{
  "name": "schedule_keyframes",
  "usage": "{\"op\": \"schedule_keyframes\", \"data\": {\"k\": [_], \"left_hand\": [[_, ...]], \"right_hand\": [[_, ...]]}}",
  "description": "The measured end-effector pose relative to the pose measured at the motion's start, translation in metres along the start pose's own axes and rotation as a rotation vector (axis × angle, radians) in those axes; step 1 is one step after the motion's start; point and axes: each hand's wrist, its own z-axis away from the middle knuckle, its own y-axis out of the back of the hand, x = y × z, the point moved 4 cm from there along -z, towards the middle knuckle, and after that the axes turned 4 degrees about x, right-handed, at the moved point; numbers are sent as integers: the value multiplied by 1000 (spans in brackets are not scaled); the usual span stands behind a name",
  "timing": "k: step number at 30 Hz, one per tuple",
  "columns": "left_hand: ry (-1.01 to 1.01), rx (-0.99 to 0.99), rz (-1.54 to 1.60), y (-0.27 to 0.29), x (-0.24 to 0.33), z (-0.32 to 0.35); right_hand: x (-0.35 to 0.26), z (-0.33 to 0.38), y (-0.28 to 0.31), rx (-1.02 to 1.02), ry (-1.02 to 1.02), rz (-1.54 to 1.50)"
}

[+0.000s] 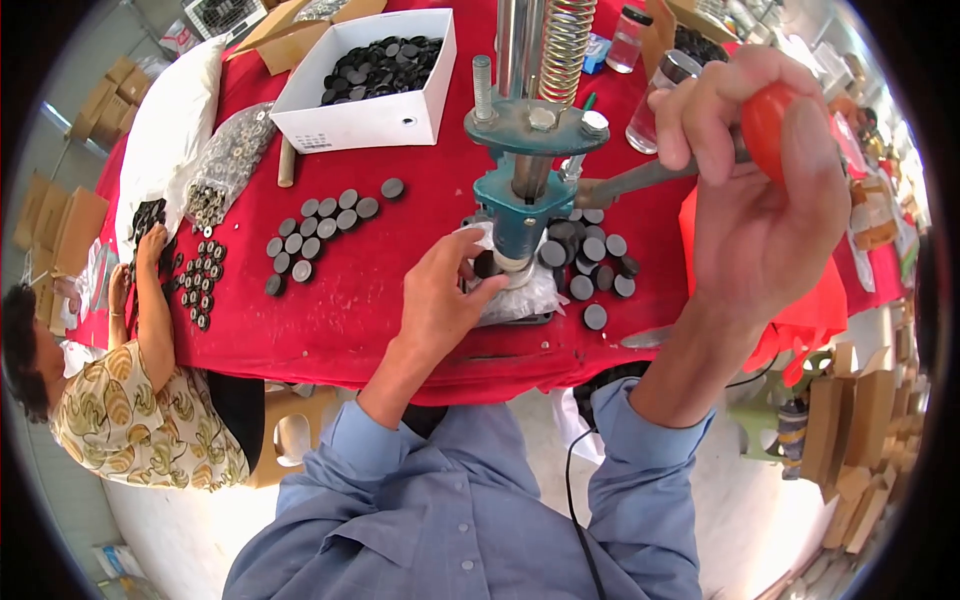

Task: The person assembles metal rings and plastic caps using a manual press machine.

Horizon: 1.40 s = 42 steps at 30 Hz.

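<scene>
I note a teal lever press on the red tablecloth. The operator's right hand is closed around the red knob of its lever. The left hand, fingers drawn narrow, pinches a black disc just left of the ram's foot. Loose grey-faced discs lie to the right; a white carton of similar pieces stands far left.

Press column and coil spring run off the top edge at 12 o'clock, and so does the open cardboard box at 11. The right hand covers part of the red lever knob around 2. Honestly can't tell what the left hand's fingertips have under the press head.
</scene>
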Motion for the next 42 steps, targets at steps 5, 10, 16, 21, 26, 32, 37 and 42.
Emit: {"op": "schedule_keyframes", "data": {"k": [5, 10, 16, 21, 26, 32, 37, 42], "left_hand": [[40, -41, 108, -12, 5, -7], [20, -70, 27, -21, -3, -7], [-26, -62, 25, 1, 11, -14], [-356, 230, -529, 41, -43, -57], [-228, 128, -822, 42, -101, -68], [-228, 124, -491, 40, -106, -65], [-8, 56, -239, 27, -85, -40], [4, 99, -40, 15, -18, 5]], "right_hand": [[0, 2, -3, 15, 8, -55], [-2, 25, -4, 43, 53, -91], [-28, 69, -11, -95, 69, 127], [-19, 143, -29, 117, 120, 198], [-17, 145, -26, 172, 146, 205], [-25, 110, -20, 67, 123, 191], [-11, 41, -7, -23, 89, 73], [7, -10, -10, 118, 30, 221]]}}
